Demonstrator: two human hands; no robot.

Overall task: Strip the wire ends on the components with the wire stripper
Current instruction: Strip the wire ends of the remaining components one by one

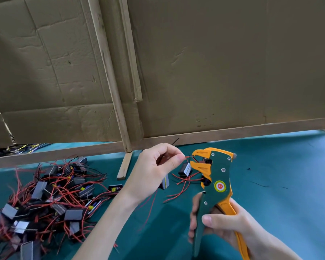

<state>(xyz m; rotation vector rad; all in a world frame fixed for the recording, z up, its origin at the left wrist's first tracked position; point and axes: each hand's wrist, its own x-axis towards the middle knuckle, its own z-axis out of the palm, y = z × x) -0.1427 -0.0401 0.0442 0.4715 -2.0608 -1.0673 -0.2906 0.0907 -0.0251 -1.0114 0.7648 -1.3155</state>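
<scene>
Right hand (221, 225) wraps its fingers around the wire stripper (213, 182) handles; left hand (156, 170) fingers pinch a red wire (188, 157) at its open jaws above the bench (280, 175).

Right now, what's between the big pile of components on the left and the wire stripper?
In the head view, the left hand pinching a red wire, plus a short wooden strip on the green mat, separates the pile from the wire stripper.

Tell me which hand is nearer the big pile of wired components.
Left. The left hand sits just right of the pile of components, pinching a red wire at the wire stripper. The right hand grips the stripper's handles farther right.
</scene>
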